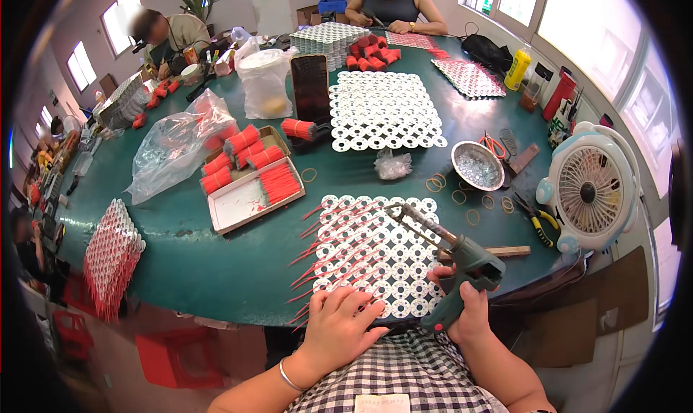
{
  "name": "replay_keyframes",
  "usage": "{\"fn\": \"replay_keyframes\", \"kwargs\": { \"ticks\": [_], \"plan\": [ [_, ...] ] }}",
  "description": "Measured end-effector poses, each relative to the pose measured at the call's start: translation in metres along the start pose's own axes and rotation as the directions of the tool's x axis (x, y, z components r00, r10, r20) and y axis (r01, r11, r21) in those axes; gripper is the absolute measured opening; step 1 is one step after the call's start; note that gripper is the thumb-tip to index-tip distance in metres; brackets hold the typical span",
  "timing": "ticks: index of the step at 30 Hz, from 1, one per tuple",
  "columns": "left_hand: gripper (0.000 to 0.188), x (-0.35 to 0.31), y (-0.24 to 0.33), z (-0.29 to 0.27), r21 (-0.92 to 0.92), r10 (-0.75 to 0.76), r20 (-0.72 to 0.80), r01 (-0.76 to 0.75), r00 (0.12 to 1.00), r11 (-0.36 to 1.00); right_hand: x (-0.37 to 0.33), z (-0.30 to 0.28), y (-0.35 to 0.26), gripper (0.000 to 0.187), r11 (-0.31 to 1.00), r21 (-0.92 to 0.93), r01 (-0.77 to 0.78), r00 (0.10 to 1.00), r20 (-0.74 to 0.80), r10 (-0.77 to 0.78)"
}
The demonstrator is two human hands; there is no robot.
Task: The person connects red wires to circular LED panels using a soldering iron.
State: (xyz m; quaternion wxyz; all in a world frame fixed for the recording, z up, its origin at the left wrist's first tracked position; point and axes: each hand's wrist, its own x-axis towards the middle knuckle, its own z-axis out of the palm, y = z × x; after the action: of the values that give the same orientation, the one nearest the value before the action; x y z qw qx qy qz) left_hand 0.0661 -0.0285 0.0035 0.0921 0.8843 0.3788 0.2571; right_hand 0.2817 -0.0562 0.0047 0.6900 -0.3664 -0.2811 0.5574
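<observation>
Right hand [468, 308] wrapped tight round handle of green glue gun [462, 265], metal nozzle angled up-left over sheet of white rings [382, 251]. Left hand [339, 326] flat, fingers spread, pressing near edge of same sheet, holding nothing. Thin red sticks [317, 258] threaded across rings, tips jutting left. Sheet lying on near rim of round green desk [216, 261]. Beyond: cardboard tray [242, 204] of bundled red sticks, metal bowl [477, 166], small white fan [590, 189].

I see a dark green glue gun [462, 272] over a white sheet of ringed discs [375, 251] threaded with red sticks [317, 258]. Table [216, 258] is deep green; my shirt [404, 370] is black-and-white check. Fan [590, 188] is white and pale blue.
</observation>
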Motion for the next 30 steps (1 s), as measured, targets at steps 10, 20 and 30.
{"fn": "replay_keyframes", "kwargs": {
  "ticks": [10, 20, 30],
  "plan": [
    [0.036, -0.014, -0.023, -0.017, -0.067, 0.042, 0.079, -0.037, 0.996, 0.997, -0.017, 0.012, 0.017, 0.053, 1.0, 0.003, -0.015, 1.0, -0.016, 0.015],
    [0.04, -0.013, -0.019, -0.012, -0.055, 0.065, 0.112, -0.06, 0.992, 0.997, 0.009, -0.027, 0.008, 0.032, 0.984, 0.081, 0.161, 0.984, -0.088, -0.154],
    [0.035, -0.002, -0.014, -0.029, -0.093, -0.016, 0.148, 0.03, 0.989, 0.995, 0.009, -0.036, -0.009, 0.034, 0.981, 0.16, 0.109, 0.976, -0.206, -0.075]
  ]
}}
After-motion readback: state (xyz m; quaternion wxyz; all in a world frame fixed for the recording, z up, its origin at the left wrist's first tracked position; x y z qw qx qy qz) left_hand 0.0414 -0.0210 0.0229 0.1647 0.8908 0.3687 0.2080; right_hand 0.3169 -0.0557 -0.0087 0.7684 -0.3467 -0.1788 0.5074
